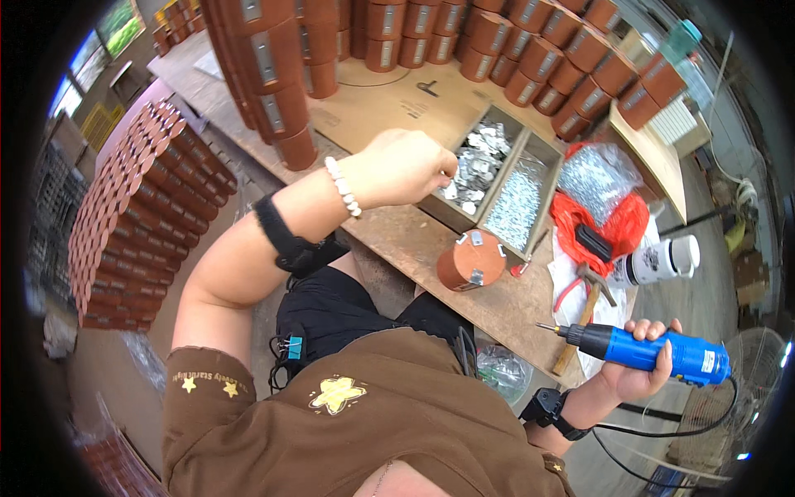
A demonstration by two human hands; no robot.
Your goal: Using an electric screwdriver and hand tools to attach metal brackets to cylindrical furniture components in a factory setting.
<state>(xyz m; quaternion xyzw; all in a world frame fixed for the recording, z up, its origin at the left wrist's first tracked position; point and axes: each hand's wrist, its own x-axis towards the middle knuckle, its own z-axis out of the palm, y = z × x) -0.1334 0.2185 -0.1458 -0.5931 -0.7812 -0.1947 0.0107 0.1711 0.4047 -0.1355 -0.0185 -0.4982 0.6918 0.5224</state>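
My left hand [406, 168], with a white bead bracelet at its wrist, hangs over the near end of a wooden bin of small silvery metal clips [485, 157]. Its thumb and fingers are pinched together; what lies between them, if anything, I cannot make out. My right hand [642, 364] is wrapped round a blue electric screwdriver [689, 358], its bit pointing left. Between the hands, at the table's front edge, stands a reddish-brown cylinder [470, 261] with small metal pieces around its top rim. Beside the clips, a second compartment holds many small screws [515, 203].
Stacked brown cylinders [538, 62] line the back of the table [373, 219], with a tall column [281, 112] at left. A hammer [590, 319], red-handled pliers [566, 294], bagged screws [598, 178] and a white bottle [662, 262] lie right. More cylinders [149, 224] are piled left.
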